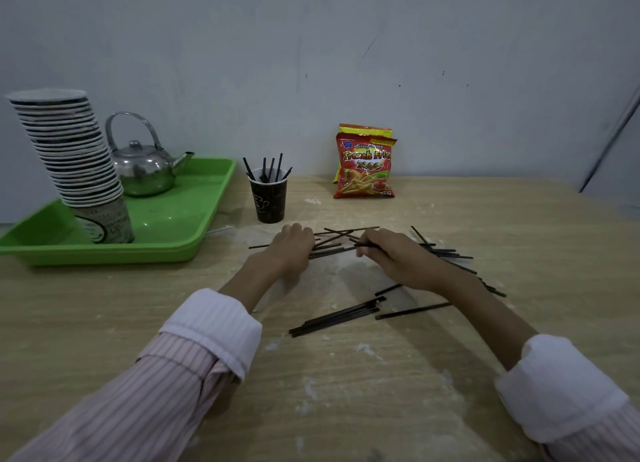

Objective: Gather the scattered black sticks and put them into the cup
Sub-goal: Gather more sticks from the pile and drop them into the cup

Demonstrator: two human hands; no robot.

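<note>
Head: L hand [294,247] grip on sticks [332,251], axis left-right; R hand [391,257] pinch on one.

Wooden table [346,392] bears tray [104,253], cup [270,202], snack bags [365,165], scattered black sticks [336,318]

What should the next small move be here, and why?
Probably draw both hands together to bunch the sticks between them. The right hand pinches one black stick, the left hand rests on others, and many scattered sticks lie outside the cup.
</note>
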